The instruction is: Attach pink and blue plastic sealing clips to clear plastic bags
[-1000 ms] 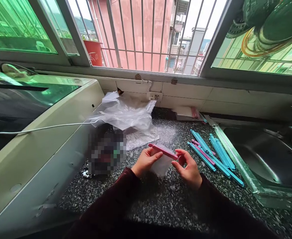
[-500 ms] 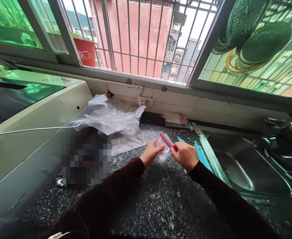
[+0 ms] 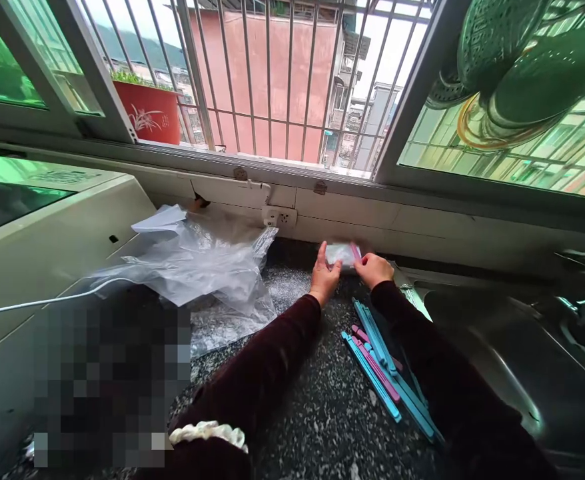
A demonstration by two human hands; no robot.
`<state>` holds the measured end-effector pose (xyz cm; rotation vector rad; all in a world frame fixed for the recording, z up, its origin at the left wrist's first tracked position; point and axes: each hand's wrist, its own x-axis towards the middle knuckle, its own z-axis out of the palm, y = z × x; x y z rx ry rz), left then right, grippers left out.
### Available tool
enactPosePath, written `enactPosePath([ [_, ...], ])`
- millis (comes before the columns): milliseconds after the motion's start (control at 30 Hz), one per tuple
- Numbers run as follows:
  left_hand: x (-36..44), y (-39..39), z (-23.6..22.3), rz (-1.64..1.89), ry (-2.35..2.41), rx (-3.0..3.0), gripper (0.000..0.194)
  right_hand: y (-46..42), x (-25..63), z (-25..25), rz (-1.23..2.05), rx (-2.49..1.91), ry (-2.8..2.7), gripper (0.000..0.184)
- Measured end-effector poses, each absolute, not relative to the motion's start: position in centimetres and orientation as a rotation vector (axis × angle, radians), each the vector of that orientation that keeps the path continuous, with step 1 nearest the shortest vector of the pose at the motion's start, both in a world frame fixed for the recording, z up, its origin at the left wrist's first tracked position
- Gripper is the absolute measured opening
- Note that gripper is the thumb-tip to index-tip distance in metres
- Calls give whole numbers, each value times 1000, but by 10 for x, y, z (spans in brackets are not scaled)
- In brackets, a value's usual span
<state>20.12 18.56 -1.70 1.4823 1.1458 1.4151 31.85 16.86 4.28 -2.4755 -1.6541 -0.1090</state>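
Note:
By the back wall, a small clear plastic packet [image 3: 340,255] with a pink sealing clip [image 3: 356,252] along its right end is between my hands. My left hand [image 3: 325,275] grips the packet's left edge, thumb and fingers around it. On the other side, my right hand [image 3: 376,269] is closed at the clipped end. Whether other packets lie under this one is hidden. Several blue sealing clips [image 3: 372,333] lie in a loose pile nearer me, mixed with pink clips [image 3: 380,373], partly below my right sleeve.
Crumpled clear plastic bags [image 3: 207,260] cover the counter [image 3: 312,413] at the left, beside a cream appliance [image 3: 72,233] with a white cord [image 3: 47,307]. A blurred-out patch hides the near left. A steel sink [image 3: 492,360] is at the right, and a socket [image 3: 280,217] on the wall.
Both hands have moved forward to the back wall with the clipped packet. My view has shifted, and the pile of blue and pink clips now shows more fully.

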Motion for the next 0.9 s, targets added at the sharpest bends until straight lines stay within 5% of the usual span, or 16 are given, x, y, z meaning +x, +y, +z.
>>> enactPosePath([
  [433,207,198,-46,1070,1383,1845,52,200,327,25,-137,-2568,-1688,45],
  [567,195,185,-43,1098,1355,1811,44,183,316,37,-246,-2460,-1835,34],
  [900,130,90,-41,1021,1238,1843,18,177,158,70,-400,-1756,-2375,29],
])
